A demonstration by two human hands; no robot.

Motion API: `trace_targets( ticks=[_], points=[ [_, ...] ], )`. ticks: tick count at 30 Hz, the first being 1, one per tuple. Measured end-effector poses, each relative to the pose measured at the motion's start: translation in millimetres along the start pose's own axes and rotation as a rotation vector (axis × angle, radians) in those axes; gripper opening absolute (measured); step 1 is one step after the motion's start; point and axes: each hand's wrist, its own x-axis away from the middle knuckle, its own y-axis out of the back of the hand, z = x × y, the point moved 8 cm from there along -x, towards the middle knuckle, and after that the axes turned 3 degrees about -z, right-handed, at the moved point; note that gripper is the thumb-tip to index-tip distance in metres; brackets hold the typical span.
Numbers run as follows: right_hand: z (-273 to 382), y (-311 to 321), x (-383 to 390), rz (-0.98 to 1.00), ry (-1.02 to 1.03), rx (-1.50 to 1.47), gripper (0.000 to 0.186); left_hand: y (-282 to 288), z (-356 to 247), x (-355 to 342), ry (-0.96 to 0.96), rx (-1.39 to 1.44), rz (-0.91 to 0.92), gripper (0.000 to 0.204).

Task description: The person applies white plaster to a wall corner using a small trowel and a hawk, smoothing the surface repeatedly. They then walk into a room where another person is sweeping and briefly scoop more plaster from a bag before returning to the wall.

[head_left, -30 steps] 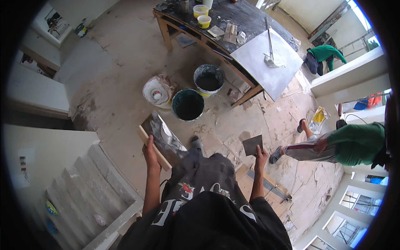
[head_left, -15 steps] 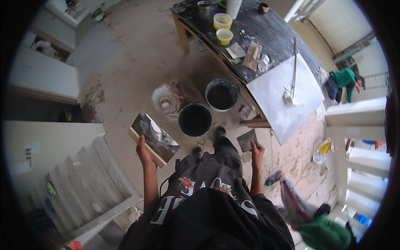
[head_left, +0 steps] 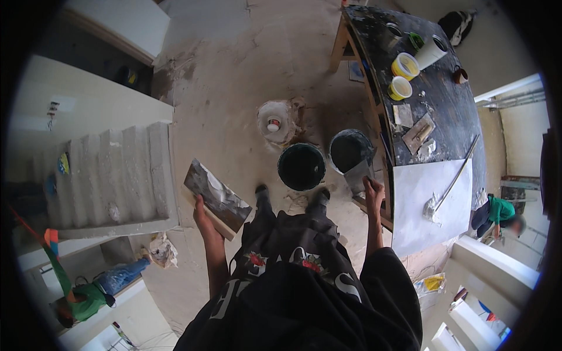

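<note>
Since the earlier frames the view has swung so that the two buckets now lie directly ahead of the feet, and the right hand (head_left: 373, 190) has come forward with its trowel (head_left: 357, 175) to the rim of the right-hand bucket (head_left: 349, 150). The plaster hawk (head_left: 216, 197) has stayed out at the person's left, level with the knees.

Handling, hawk: a flat, rigid board loaded with wet grey plaster. Judged moderately heavy and top-loaded; the plaster is soft and will slide if the board tilts. Support it from below near the centre and keep it level. The left hand (head_left: 203, 215) is under the board's near edge, fingers hidden beneath it; the grip appears closed on the underside or a handle, though the handle itself cannot be seen.

Handling, trowel: a thin, stiff steel blade, light, with smeared faces likely slippery. Hold it by the handle only. The right hand is wrapped shut around the handle, blade pointing away from the body and touching or just over the bucket rim; which of the two cannot be told.

A second dark bucket (head_left: 301, 166) stands just left of the first. The dark, spattered work surface (head_left: 445, 105) lies to the right, carrying a white panel (head_left: 430, 202) and two yellow tubs (head_left: 403, 76).
</note>
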Motion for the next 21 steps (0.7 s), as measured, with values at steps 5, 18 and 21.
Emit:
trace_targets(
  ticks=[5, 18, 21],
  points=[
    [9.6, -81.1, 25.0, 0.046, 0.044, 0.056, 0.032, 37.2, -10.7, -55.2, 0.025, 0.028, 0.002, 0.064],
    [112.1, -196.3, 112.3, -0.007, 0.165, 0.32, 0.032, 117.5, -92.1, -244.7, 0.02, 0.002, -0.011, 0.068],
    [95.0, -183.4, 121.9, -0.052, 0.1, 0.35, 0.033, 86.9, -115.6, -252.4, 0.02, -0.036, 0.045, 0.069]
  ],
)
